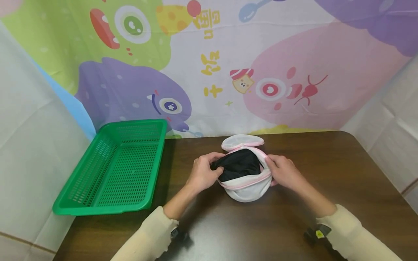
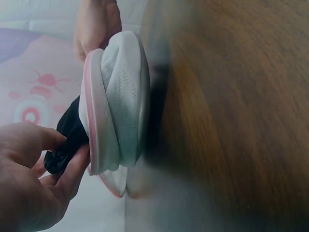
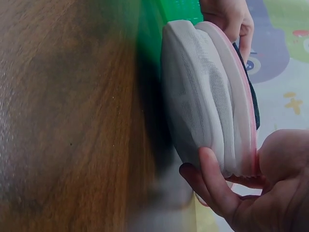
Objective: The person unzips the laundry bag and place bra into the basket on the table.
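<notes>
A cloth backdrop printed with cartoon monsters is hung beyond the hands, and a dark wooden table is spread beneath them. To the left of the left hand, a green plastic basket is set at the table's edge, well apart from the work.

Between the two hands, a white mesh bag is held with its mouth turned upward. Its round lid is folded back on the side away from the person, and the pink zipper edge is left undone. A black cloth is bunched in the mouth, with one end raised over the rim beside the left hand.

That end is pinched between the thumb and fingers of the left hand. The bag's rim and side wall are gripped by the right hand, with fingers curled beneath.

As far as can be judged, the opening of the bag is done, while the handling of the cloth is only partway through (whether it is being put in or drawn out cannot be told). The lid is not yet closed.
</notes>
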Tool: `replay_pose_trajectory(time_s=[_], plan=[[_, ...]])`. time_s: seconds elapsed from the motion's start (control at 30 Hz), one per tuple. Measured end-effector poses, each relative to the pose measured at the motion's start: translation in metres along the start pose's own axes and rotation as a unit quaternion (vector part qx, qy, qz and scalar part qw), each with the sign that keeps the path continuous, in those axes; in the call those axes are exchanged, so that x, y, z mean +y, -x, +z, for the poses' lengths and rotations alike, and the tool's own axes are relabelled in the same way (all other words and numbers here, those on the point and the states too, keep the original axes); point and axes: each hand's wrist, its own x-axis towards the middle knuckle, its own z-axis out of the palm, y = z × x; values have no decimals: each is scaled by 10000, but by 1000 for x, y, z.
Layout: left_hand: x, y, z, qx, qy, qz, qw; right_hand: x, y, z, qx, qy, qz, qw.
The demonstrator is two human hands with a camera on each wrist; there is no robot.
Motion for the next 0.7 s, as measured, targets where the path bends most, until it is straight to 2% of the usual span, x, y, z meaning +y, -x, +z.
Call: replay_pose_trajectory(time_s=[0.4,0.57,0.7], plan=[[-1,4,-4,425,79,8,9991,1,4,-3,-113,-25,197,9997],[-1,4,-6,773,144,48,9969,2,4,-4,-50,-26,151,9999],[-2,3,-7,940,154,-62,9954,2,4,-4,-54,-41,158,9999]])
